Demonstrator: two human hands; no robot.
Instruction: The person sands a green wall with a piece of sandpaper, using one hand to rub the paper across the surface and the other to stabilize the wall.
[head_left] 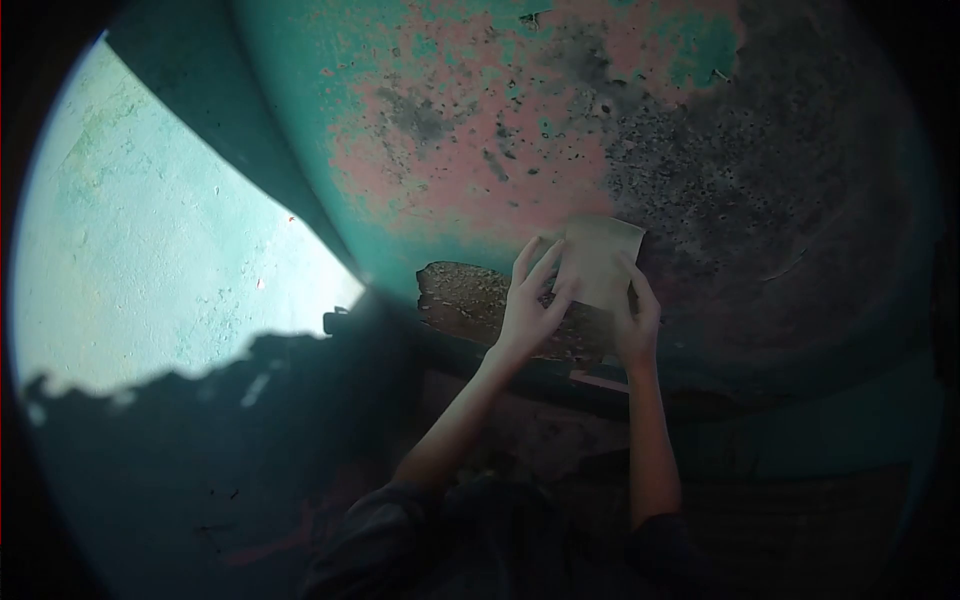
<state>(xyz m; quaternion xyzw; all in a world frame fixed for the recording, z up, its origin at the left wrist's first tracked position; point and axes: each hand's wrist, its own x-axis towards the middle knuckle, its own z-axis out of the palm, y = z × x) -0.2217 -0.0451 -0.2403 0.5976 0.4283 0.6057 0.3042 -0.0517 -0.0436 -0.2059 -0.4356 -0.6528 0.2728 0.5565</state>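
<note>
A squarish beige sheet of sandpaper [603,262] is held up between my two hands, with a dark edge showing at its upper right corner. My left hand [537,298] pinches its left side, with the fingers partly spread. On the right side, my right hand [638,310] grips the sheet between thumb and fingers. Behind the sheet rises a large curved surface [460,150] with worn teal paint, pink patches and a dark, pitted area [700,170]. A rough brown patch with a ragged edge [460,295] lies beside and behind my left hand.
To the left, a pale teal wall [150,230] is brightly lit above a jagged shadow. A dark teal edge [230,140] runs down between the wall and the curved surface. Below my hands is a short pinkish strip [600,382]; the area around my arms is dim.
</note>
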